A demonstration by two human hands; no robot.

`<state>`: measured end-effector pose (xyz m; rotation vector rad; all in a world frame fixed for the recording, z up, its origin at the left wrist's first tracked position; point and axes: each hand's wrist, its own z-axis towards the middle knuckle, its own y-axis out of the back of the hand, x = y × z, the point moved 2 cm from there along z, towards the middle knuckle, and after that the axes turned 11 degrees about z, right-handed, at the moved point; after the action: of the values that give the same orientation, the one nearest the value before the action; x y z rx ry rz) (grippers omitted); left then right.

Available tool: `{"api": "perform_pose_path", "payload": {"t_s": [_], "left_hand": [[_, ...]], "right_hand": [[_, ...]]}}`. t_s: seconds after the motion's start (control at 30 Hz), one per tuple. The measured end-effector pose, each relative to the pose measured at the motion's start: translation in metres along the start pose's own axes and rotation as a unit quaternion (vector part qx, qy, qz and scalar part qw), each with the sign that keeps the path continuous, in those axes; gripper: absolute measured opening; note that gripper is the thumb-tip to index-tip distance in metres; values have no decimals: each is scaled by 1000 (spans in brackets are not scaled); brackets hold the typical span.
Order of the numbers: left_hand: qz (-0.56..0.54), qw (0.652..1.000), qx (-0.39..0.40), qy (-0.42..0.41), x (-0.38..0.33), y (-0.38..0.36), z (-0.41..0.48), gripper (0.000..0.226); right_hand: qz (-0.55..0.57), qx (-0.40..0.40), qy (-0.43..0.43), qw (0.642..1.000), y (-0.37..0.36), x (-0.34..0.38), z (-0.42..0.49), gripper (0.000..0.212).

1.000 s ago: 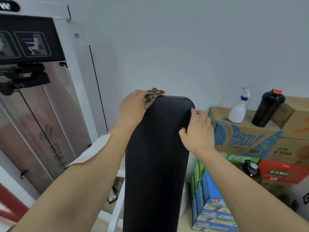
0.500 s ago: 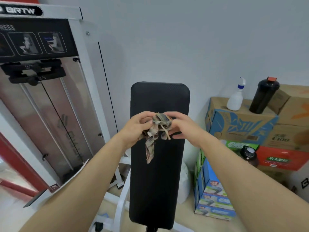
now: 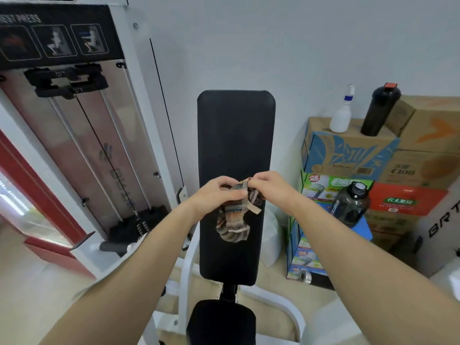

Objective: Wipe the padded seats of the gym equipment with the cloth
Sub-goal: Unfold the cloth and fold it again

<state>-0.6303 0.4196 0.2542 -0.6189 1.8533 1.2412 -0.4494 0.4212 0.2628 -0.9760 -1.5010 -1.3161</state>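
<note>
My left hand [image 3: 219,192] and right hand [image 3: 268,185] both pinch bunched cloth [image 3: 234,220] at top, tail hanging free before upright back pad [image 3: 236,135]. Held off pad, I judge, to refold wiping face. Below, seat pad [image 3: 221,322], apart.

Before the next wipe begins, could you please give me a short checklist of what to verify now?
1. Cloth gripped: ok, left hand and right hand both pinch its top.
2. Cloth spread for wiping: not ok, it hangs bunched.
3. Cloth touching back pad: cannot tell.
4. Back pad free of clutter: ok.
5. Seat pad free of clutter: ok on the visible part.
6. Cloth damp: cannot tell.
</note>
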Motion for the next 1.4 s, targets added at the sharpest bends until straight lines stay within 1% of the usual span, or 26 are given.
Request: {"api": "perform_pose_path", "payload": {"t_s": [0.13,0.2,0.27,0.37,0.4,0.47,0.53,0.63,0.73,0.8,0.9,0.97,1.0,1.07,1.17,1.27,1.33,1.4], "left_hand": [[37,996,-57,-64,2,-23,-38,46],[55,990,-93,-91,11,-35,-56,41],[54,989,-96,-101,23,-48,-72,33],[42,989,-101,-104,40,-69,-98,19],[55,987,-110,-102,46,-75,-106,16],[116,981,-119,-98,58,-84,-121,17],[165,977,-101,-93,69,-93,-135,17],[184,977,-84,-68,87,-97,-153,13],[207,974,-79,-53,100,-97,-166,15],[225,970,-77,-43,104,-97,-173,19],[224,969,-95,-38,102,-102,-181,20],[202,971,-125,-37,97,-107,-183,18],[185,973,-134,-37,93,-111,-183,18],[150,979,-135,-32,82,-123,-182,17],[96,986,-137,-21,61,-151,-183,16],[22,991,-131,17,38,-192,-181,18],[-34,992,-112,52,21,-226,-180,17],[-73,989,-97,79,3,-263,-179,16]], "right_hand": [[-76,-7,9,997,-15,3,-40,40],[-100,-14,2,995,-25,4,-62,41],[-107,-21,-3,994,-34,2,-84,39],[-131,-29,-16,991,-50,-5,-117,34],[-139,-30,-20,990,-54,-8,-128,32],[-148,-29,-31,988,-60,-13,-148,29],[-148,-23,-39,988,-61,-17,-166,29],[-162,4,-55,985,-57,-23,-187,29],[-186,36,-94,977,-47,-36,-203,21],[-208,42,-111,971,-39,-48,-212,22],[-199,39,-131,970,-27,-67,-226,22],[-181,21,-145,972,-15,-83,-235,20],[-161,6,-149,976,-7,-92,-239,22],[-88,-33,-162,982,10,-109,-248,30],[20,-80,-194,978,42,-134,-267,36],[131,-95,-211,964,76,-153,-294,39],[179,-140,-208,951,103,-165,-314,41],[245,-186,-201,930,132,-179,-333,45]]}}
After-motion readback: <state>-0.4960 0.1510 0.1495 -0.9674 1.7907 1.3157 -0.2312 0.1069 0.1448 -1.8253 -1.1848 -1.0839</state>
